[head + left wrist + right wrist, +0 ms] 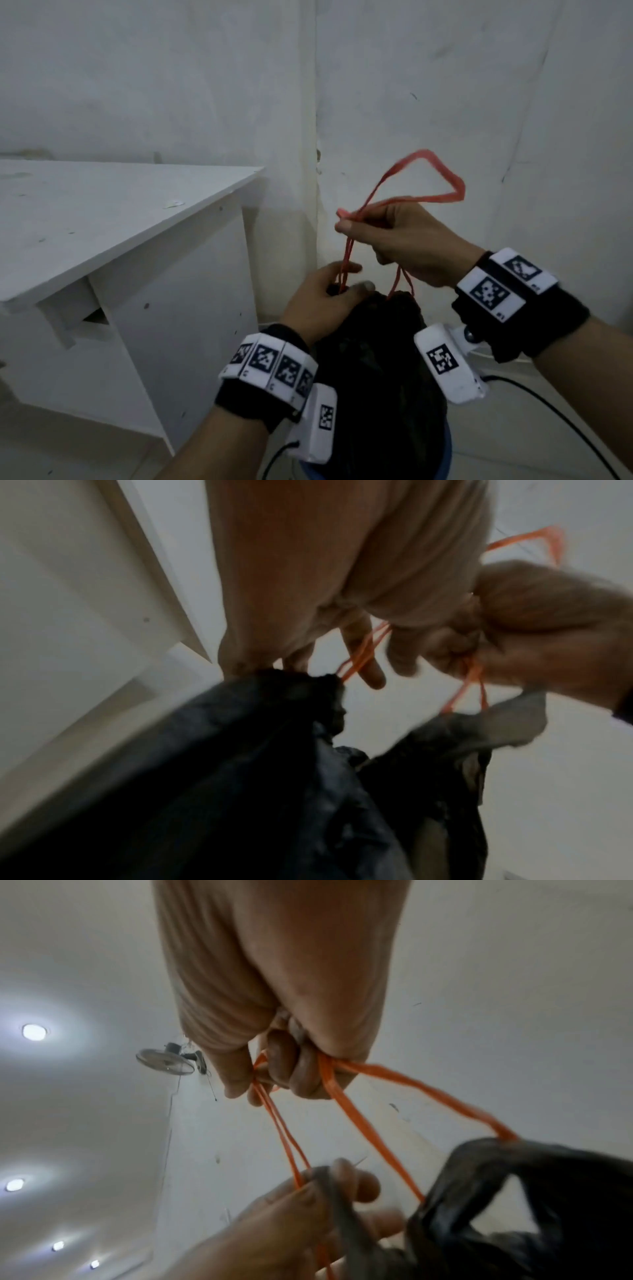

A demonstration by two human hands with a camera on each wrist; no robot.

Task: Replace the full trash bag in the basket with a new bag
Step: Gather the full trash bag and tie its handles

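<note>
**A:** Where's the bag (376, 359) relative to the hands?

**B:** Right under them. It sits upright in the basket (445, 455), long axis vertical, its gathered neck at the top. The basket stands just right of the white cabinet (137, 257), and only a bit of its blue rim shows.

**A:** Which hand is nearer the bag?

**B:** The left hand (318, 305). It touches the neck, fingers curled and pinching the plastic where one pair of drawstring (428, 198) strands comes out.

**A:** And the right hand (407, 240)?

**B:** Higher, above the neck. It's closed around the red strands: both pairs run up from the bag into its fist, and a slack loop stands above it.

**A:** So what does the next move turn on?

**B:** I'd judge the line from neck up to fist. Pulling along it against the left hand's hold should cinch the mouth. The bag isn't out of the basket yet.
</note>
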